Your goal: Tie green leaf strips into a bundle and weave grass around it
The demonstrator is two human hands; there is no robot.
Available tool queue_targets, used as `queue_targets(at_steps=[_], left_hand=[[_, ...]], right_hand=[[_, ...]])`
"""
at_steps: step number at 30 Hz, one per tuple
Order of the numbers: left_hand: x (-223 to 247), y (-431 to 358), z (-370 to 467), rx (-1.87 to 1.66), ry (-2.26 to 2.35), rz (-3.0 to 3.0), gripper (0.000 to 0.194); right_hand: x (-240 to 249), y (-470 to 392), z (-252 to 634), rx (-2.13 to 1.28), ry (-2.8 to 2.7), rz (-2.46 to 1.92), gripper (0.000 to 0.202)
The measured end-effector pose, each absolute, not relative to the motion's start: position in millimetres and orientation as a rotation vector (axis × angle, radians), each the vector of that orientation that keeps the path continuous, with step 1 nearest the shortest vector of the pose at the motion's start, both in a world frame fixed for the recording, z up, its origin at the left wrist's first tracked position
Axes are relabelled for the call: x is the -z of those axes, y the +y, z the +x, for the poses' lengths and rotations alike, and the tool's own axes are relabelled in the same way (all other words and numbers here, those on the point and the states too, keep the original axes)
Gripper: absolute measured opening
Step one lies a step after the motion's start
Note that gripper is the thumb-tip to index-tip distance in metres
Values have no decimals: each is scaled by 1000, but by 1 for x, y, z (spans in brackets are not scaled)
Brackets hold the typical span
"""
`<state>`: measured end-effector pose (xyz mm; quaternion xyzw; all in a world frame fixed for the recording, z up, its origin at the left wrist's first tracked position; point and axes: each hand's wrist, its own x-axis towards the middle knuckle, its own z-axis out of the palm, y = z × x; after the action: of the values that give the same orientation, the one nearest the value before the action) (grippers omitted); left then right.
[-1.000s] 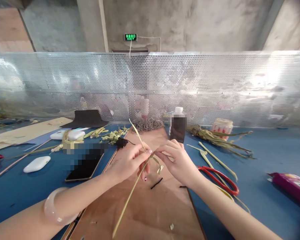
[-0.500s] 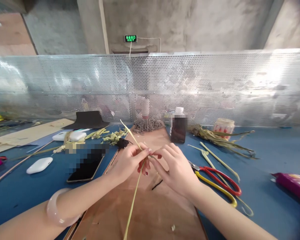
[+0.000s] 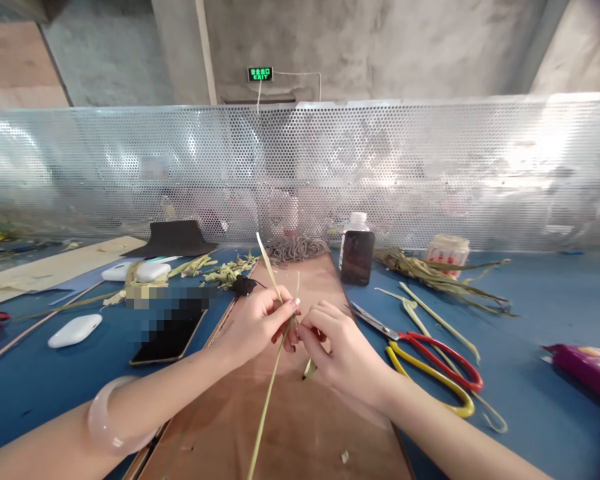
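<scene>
A long pale green strip of plant fibre point(image 3: 267, 407) runs from the near edge up through my fingers, its tip standing above them. My left hand point(image 3: 265, 320) pinches it between thumb and forefinger. Close beside it, my right hand point(image 3: 337, 343) has thumb and fingers pressed together at the same crossing, on a thin strip end point(image 3: 297, 287) or a second strip; the exact grip is partly hidden. Both hands are over a brown board point(image 3: 220, 427). To the right lie scissors point(image 3: 430, 360) with one red and one yellow handle.
Left of the board are a phone point(image 3: 173, 333), a white case point(image 3: 75, 331) and dried strips point(image 3: 230, 272). Behind stand a dark bottle point(image 3: 357, 253) and a perforated metal screen point(image 3: 300, 167). Dried leaves point(image 3: 440, 277) and a purple packet point(image 3: 585, 373) lie right.
My right hand has moved slightly down and left, baring the scissors' blades. A thin strip end now stands up between the hands, and the long strip's upper tip has swung right.
</scene>
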<state>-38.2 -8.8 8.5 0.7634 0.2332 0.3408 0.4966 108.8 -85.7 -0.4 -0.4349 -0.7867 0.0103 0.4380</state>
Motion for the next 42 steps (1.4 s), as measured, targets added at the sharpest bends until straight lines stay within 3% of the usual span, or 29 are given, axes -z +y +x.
queue_targets(at_steps=[13,18,21,24,28,32,37,42], left_hand=[[-7,-9,-38,-867,600,1877,27],[-7,-3,-39,-708,535,1878,23],[-9,-3,-38,-633,495,1851,24],[-9,-6,-37,-639,485,1812,37],[-6,-10,-35,-649,495,1796,55],[0,-10,-35,-695,571,1843,65],[4,-13,-35,-736,620,1884,64],[1,-20,-35,-668,622,1947,49]], right_hand=[[5,-84,109,7,-1969,-1013,19],[8,-82,116,40,-1913,-1084,21],[6,-79,121,-107,-1781,-1185,30],[4,-76,122,-315,-1567,-1297,37],[4,-74,119,-556,-1499,-1174,30],[2,-75,118,-546,-1470,-1177,24],[0,-74,119,-529,-1437,-1212,23],[2,-71,120,-623,-1413,-1110,22]])
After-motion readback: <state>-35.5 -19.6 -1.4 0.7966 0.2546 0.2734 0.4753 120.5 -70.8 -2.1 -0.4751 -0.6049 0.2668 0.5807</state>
